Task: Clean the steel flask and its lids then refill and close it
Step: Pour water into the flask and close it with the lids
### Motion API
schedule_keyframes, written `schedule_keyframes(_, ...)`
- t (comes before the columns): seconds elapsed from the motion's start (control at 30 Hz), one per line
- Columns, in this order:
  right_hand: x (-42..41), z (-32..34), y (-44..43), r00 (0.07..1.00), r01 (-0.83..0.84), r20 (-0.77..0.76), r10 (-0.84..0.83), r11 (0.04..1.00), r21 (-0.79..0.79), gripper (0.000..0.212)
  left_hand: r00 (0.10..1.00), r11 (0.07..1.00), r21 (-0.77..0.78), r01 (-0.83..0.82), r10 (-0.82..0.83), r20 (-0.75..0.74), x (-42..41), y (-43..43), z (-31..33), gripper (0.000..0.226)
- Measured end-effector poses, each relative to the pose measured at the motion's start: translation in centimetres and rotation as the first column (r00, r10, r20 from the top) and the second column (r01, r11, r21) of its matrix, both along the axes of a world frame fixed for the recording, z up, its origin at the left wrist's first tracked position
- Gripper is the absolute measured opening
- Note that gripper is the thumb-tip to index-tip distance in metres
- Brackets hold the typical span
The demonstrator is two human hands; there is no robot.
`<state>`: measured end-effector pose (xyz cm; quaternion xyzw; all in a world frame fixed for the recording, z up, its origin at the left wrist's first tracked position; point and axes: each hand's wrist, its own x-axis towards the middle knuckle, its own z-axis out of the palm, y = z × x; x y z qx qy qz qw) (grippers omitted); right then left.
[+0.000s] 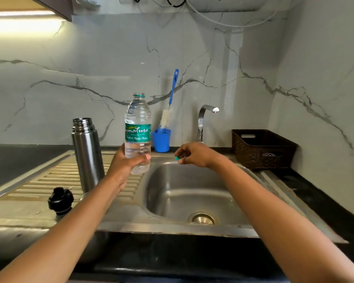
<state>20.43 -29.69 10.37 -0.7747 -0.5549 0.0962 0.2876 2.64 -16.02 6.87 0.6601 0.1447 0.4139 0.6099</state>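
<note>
The steel flask (87,152) stands upright and uncapped on the ribbed drainboard (39,186). Its black lid (60,200) lies in front of it, near the front edge. My left hand (124,164) grips the lower part of a clear water bottle (138,129) with a green label, held upright with its mouth uncapped, beside the flask. My right hand (194,154) hovers above the back of the sink basin (184,193) and pinches the bottle's small green cap (177,158). A rounded steel piece shows partly behind my left forearm.
A blue cup (161,139) holding a blue-handled bottle brush (170,107) stands against the marble wall. The tap (202,123) rises behind the basin. A dark woven basket (262,149) sits on the right counter. The drain (202,218) is at the basin's front.
</note>
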Motion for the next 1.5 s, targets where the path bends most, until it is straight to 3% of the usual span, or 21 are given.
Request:
schedule_keyframes(0.13,-5.2,-2.5,3.3,0.986,-0.162,0.02,0.164,0.982,-0.098,0.031,0.997,0.997,0.019,-0.071,0.071,0.026,-4.4,1.5,0.9,0.036)
schedule_keyframes(0.23,-8.8,-5.0,5.7,0.964,-0.263,0.002,0.267,0.95,-0.169,0.034,0.996,0.996,0.005,-0.092,0.092,0.018,-7.5,2.7,1.0,0.05)
schedule_keyframes(0.5,-10.9,-7.7,7.9,0.913,-0.37,-0.24,0.33,0.917,-0.147,0.054,0.986,0.986,0.0,-0.165,0.165,0.009,-11.3,4.4,-0.4,0.049)
schedule_keyframes(0.63,-8.5,-4.9,6.8,0.876,-0.205,-0.414,0.245,0.969,0.139,0.042,0.992,0.992,-0.026,-0.124,0.124,-0.006,-10.5,4.0,-0.5,0.059)
schedule_keyframes(0.77,-6.9,-0.5,5.5,0.848,0.006,-0.487,0.209,0.915,0.402,0.025,0.999,0.998,-0.048,-0.051,0.05,-0.008,-8.0,2.7,-0.8,0.066)
schedule_keyframes(0.87,-7.2,3.0,4.5,0.847,-0.035,-0.461,0.264,0.894,0.447,0.023,0.999,0.999,-0.042,0.01,-0.011,-0.043,-5.2,1.1,-1.3,0.052)
schedule_keyframes(1.07,-7.2,5.3,2.8,0.796,-0.144,-0.517,0.316,0.927,0.346,0.039,0.996,0.997,-0.031,0.064,-0.066,-0.057,0.1,-1.6,-1.9,0.043)
schedule_keyframes(1.2,-6.8,4.0,3.6,0.747,0.001,-0.59,0.308,0.886,0.463,0.058,0.995,0.995,-0.046,0.085,-0.088,-0.055,1.6,-2.5,-1.8,0.041)
schedule_keyframes(1.33,-6.7,3.7,4.4,0.687,0.147,-0.639,0.347,0.794,0.589,0.053,0.998,0.998,-0.02,0.063,-0.064,-0.03,1.0,-2.6,-0.5,0.061)
schedule_keyframes(1.4,-6.6,3.9,4.8,0.685,0.172,-0.631,0.365,0.761,0.626,0.055,0.999,0.998,0.05,-0.024,0.022,0.028,-0.1,-1.4,0.5,0.066)
schedule_keyframes(1.43,-6.5,3.9,5.1,0.7,0.163,-0.615,0.362,0.758,0.632,0.056,0.986,0.981,0.115,-0.155,0.147,0.074,-0.9,-0.5,1.0,0.065)
schedule_keyframes(1.5,-6.3,3.6,5.5,0.745,0.133,-0.58,0.329,0.779,0.613,0.055,0.862,0.839,0.214,-0.5,0.46,0.211,-2.5,1.6,1.6,0.054)
